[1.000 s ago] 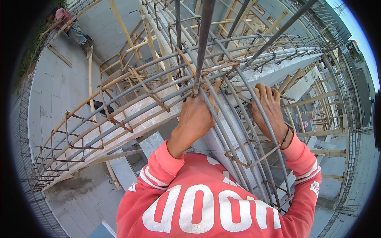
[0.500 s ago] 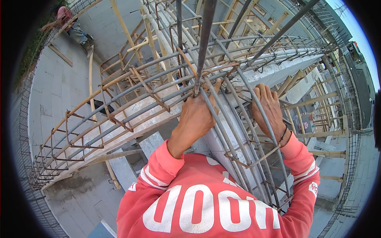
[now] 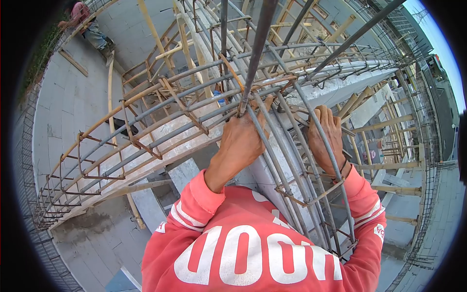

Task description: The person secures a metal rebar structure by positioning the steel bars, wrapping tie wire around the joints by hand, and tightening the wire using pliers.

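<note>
My left hand [image 3: 240, 141] reaches into the crossing of the steel bars, fingers bent around the foot of a thick upright rebar [image 3: 256, 53]. One fingertip shows between the long bars; anything pinched there is hidden. My right hand [image 3: 325, 138] is closed to the right, behind a slanting bar of the rebar cage [image 3: 309, 146]. Thin dark curved metal, perhaps a tool handle, shows beside its fingers, but its kind is unclear. Rusty stirrups [image 3: 182, 100] tie together the long bars of the cage running left. A rust-brown rod [image 3: 232, 72] leans at the joint.
Beneath the cages run pale block wall tops [image 3: 352, 85]. Bamboo and timber props [image 3: 394, 165] stand below on the right, more at the back. Upright bars rise close in front of me. Another person [image 3: 87, 24] is on the wall at the far upper left.
My right hand has shifted slightly down and its wrist has turned a little. My left hand stays at the joint. The view has moved slightly.
</note>
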